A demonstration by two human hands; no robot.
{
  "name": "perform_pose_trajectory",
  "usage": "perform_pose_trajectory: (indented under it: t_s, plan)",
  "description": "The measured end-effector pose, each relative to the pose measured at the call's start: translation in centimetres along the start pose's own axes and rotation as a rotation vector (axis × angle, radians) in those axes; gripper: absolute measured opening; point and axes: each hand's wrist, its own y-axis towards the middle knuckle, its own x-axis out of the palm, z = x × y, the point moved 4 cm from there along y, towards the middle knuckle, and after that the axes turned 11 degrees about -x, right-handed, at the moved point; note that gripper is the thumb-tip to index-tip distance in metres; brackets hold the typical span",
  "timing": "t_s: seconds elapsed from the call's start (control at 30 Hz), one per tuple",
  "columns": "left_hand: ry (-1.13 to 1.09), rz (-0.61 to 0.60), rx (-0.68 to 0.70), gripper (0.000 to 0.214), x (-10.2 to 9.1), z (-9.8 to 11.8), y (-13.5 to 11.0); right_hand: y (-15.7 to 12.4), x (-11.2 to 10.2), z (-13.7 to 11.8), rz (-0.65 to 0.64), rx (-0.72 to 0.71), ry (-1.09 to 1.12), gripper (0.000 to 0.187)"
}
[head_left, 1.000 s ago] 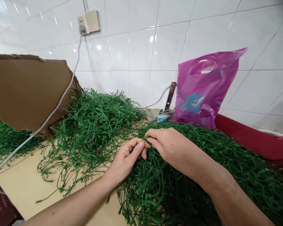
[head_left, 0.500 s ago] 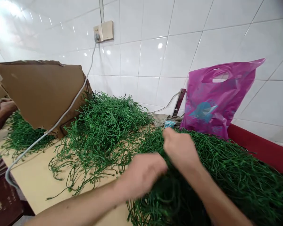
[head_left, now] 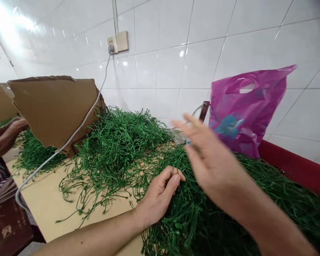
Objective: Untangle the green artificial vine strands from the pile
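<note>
Thin green stems with small budded tips, looking like artificial plant sprigs, lie in a large pile [head_left: 186, 220] beneath both my hands. At the near edge of that pile, my left hand [head_left: 161, 193] is closed, thumb against the bent fingers, around a green stem. My right hand [head_left: 213, 160] is raised above the pile, blurred, with its fingers stretched out and apart and nothing seen in it. A second heap of the same stems [head_left: 122, 138] rests to the left, loose strands trailing over the table [head_left: 56, 199].
Behind the pile a pink plastic bag [head_left: 248, 110] leans against the tiled wall, with a red surface [head_left: 290, 167] beside it. A torn cardboard box [head_left: 53, 110] stands left, crossed by a grey cable [head_left: 77, 131] from the socket. A co-worker's hands [head_left: 16, 128] show at far left.
My right hand has lifted away from my left, and its fingers have spread from a closed grip. My left hand has come to rest, still closed. The view has shifted slightly.
</note>
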Motion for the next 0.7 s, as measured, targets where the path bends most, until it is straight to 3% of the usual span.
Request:
perform_pose_trajectory:
  t_s: [0.1, 0.27, 0.37, 0.5, 0.6, 0.7]
  plan:
    - [0.057, 0.016, 0.022, 0.032, 0.0, -0.3, -0.2, 0.8, 1.5, -0.4, -0.073, 0.019, 0.085, 0.048]
    - [0.126, 0.054, 0.065, 0.032, -0.3, 0.3, -0.2, -0.1, 2.9, 0.6, -0.344, 0.131, 0.226, 0.019]
    - [0.104, 0.042, 0.054, 0.028, -0.3, 0.6, -0.3, 0.0, 2.6, 0.8, -0.375, 0.131, 0.208, 0.018]
    - [-0.040, 0.061, 0.005, 0.043, -1.3, 0.4, -0.3, -0.5, -1.9, 2.8, -0.186, 0.226, -0.010, 0.015]
    - [-0.096, 0.142, -0.008, 0.039, -2.6, 0.1, 0.2, -2.3, -7.0, 4.5, -0.088, 0.383, -0.417, 0.016]
    - [-0.131, 0.219, -0.021, 0.032, -3.7, -0.1, 0.6, -3.3, -9.4, 4.9, -0.058, 0.458, -0.768, 0.020]
